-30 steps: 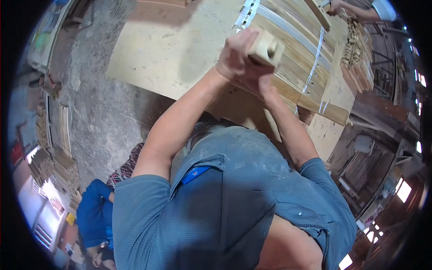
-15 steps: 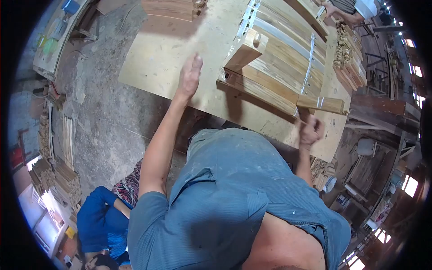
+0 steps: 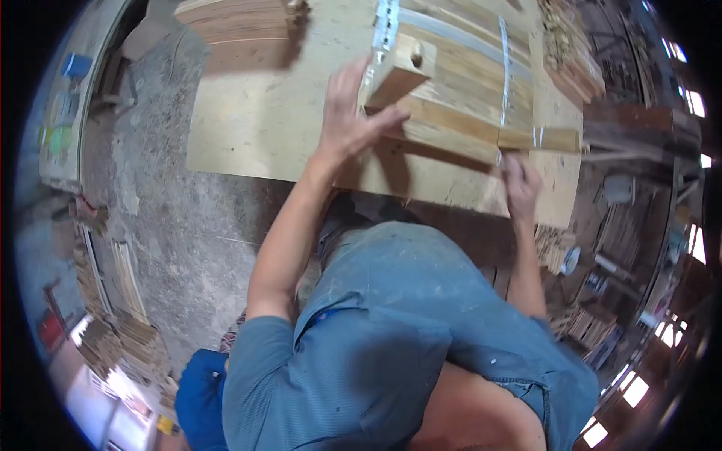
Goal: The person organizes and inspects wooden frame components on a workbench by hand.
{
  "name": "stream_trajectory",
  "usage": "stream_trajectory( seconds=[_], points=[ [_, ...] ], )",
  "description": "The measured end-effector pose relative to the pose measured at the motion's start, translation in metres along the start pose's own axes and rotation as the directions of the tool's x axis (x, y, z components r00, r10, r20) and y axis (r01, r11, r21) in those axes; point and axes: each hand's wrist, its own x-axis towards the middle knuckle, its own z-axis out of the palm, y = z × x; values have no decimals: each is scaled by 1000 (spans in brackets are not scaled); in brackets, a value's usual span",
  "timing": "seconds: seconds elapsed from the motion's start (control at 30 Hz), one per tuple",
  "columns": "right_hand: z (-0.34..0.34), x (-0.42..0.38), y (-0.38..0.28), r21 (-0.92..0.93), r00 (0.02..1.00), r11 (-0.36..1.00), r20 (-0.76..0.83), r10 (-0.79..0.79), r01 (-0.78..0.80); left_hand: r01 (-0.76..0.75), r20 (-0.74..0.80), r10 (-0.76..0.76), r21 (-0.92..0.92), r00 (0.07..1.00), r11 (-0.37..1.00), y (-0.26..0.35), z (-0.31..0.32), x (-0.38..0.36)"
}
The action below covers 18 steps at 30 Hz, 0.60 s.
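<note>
- Since the earlier frame, my left hand has moved in to the wooden post, thumb and fingers spread around its base; contact is unclear.
- My right hand, well apart from it, curls near the strapped block; blur hides its grip.
- Post stands at the slatted panel's corner, on the bench.

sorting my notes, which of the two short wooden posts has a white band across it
The right post, just beyond the right hand: a narrow white band crosses it. The left post, beside the left hand, shows none.
</note>
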Motion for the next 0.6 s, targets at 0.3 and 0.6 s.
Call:
stream_trajectory(
  seconds=[0.3, 0.6],
  points=[
    [190, 105, -29, -535, 898, 736, 374, -234, 415, -90, -176, 13, -437, 984, 895, 7, 58, 57],
    [185, 99, -32, -437, 899, 809, 367, -239, 393, -265, -425, -5, -573, 905, 776, 65, 15, 127]
  ],
)
